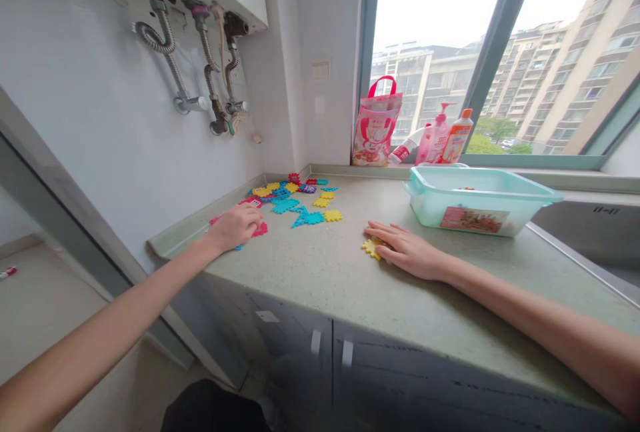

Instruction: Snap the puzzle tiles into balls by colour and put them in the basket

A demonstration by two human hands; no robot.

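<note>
My left hand rests among the colourful toothed puzzle pieces at the counter's left end. Its fingers are curled down over a red puzzle piece, and the fingertips are partly hidden. A yellow puzzle piece lies under the fingers and thumb of my right hand, which is stretched out nearly flat on the counter. Beyond my left hand are blue pieces, a joined-looking blue piece, yellow pieces and a purple piece, some overlapping in a loose pile.
A pale green plastic basin stands at the right, with something red inside. Behind it, bottles and a pink bag line the windowsill. The sink is far right. Pipes hang above the left wall corner.
</note>
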